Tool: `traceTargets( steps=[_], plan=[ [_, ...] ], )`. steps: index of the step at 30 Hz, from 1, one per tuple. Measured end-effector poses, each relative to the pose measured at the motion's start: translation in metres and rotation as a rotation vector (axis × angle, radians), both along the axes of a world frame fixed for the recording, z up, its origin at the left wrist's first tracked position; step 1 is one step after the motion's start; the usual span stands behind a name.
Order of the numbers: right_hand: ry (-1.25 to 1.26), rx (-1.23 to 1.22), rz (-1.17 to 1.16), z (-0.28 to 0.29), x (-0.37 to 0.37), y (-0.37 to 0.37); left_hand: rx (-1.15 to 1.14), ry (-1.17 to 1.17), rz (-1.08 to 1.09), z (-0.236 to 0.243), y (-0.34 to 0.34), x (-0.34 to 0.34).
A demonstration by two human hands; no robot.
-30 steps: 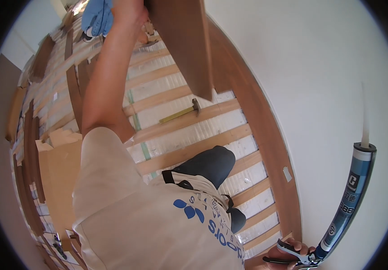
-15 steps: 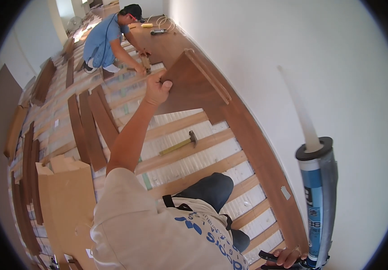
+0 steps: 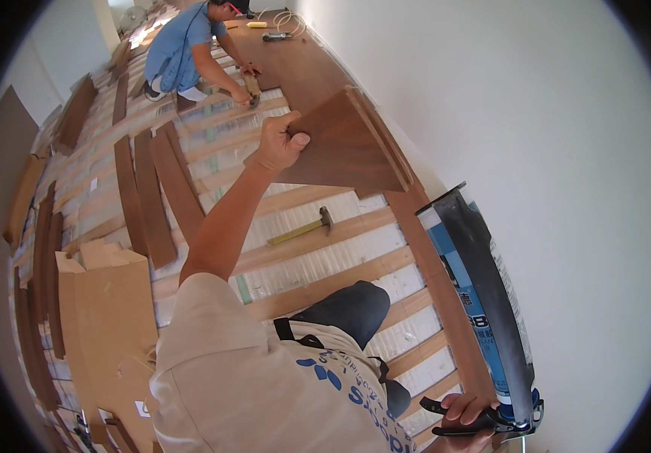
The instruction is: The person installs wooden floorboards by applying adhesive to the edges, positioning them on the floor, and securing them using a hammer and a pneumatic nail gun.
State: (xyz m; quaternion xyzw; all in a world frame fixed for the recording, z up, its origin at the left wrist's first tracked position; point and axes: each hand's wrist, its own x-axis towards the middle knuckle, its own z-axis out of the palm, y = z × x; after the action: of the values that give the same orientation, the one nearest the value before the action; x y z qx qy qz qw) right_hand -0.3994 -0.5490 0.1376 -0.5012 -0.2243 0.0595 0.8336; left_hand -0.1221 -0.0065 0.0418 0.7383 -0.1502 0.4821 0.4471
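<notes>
My left hand (image 3: pixel 280 142) is closed around the edge of a brown wooden floorboard (image 3: pixel 344 143), held up at a tilt with its grooved edge toward the wall. Down at the lower right, my right hand (image 3: pixel 465 414) grips the black handle of a caulking gun (image 3: pixel 484 302) loaded with a blue cartridge. The gun leans so that its front end points up and left toward the board; its nozzle does not show. Below the raised board, a claw hammer (image 3: pixel 299 231) with a yellowish handle lies across the pale joists.
Pale joists (image 3: pixel 340 283) cross silvery sheeting. Laid brown flooring (image 3: pixel 435 260) runs along the white wall (image 3: pixel 552 128). Loose boards (image 3: pixel 152 204) and a cardboard sheet (image 3: pixel 106 325) lie left. A co-worker (image 3: pixel 178 53) crouches at the far end, near a power tool (image 3: pixel 276 36).
The caulking gun has tipped left, toward the board, and its nozzle has gone from sight. My left hand and the board have shifted slightly right in the picture.
</notes>
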Motion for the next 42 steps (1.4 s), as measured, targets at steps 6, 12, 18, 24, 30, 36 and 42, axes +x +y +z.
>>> traceTargets(
  steps=[6, 12, 18, 24, 30, 36, 42],
  plan=[
    [-0.11, -0.055, 0.007, 0.0, 0.016, -0.001, 0.036, 0.069, -0.008, 0.007, -0.011, -0.003],
    [-0.029, -0.047, -0.086, 0.014, 0.018, -0.006, 0.056, 0.084, -0.008, 0.003, -0.009, 0.0],
    [-0.16, -0.167, -0.094, 0.027, 0.022, -0.025, 0.032, 0.093, -0.064, 0.002, -0.012, 0.009],
    [-0.149, 0.022, -0.063, 0.023, 0.011, -0.037, 0.011, 0.062, -0.063, 0.001, -0.008, 0.003],
    [-0.154, 0.085, -0.08, 0.023, 0.006, -0.043, -0.005, 0.058, -0.082, 0.001, -0.015, 0.01],
    [-0.154, 0.106, -0.098, 0.022, 0.001, -0.05, -0.024, 0.069, -0.085, 0.002, -0.02, 0.01],
    [-0.156, 0.132, -0.104, 0.022, -0.001, -0.051, -0.005, 0.088, -0.078, 0.001, -0.017, 0.008]
  ],
)
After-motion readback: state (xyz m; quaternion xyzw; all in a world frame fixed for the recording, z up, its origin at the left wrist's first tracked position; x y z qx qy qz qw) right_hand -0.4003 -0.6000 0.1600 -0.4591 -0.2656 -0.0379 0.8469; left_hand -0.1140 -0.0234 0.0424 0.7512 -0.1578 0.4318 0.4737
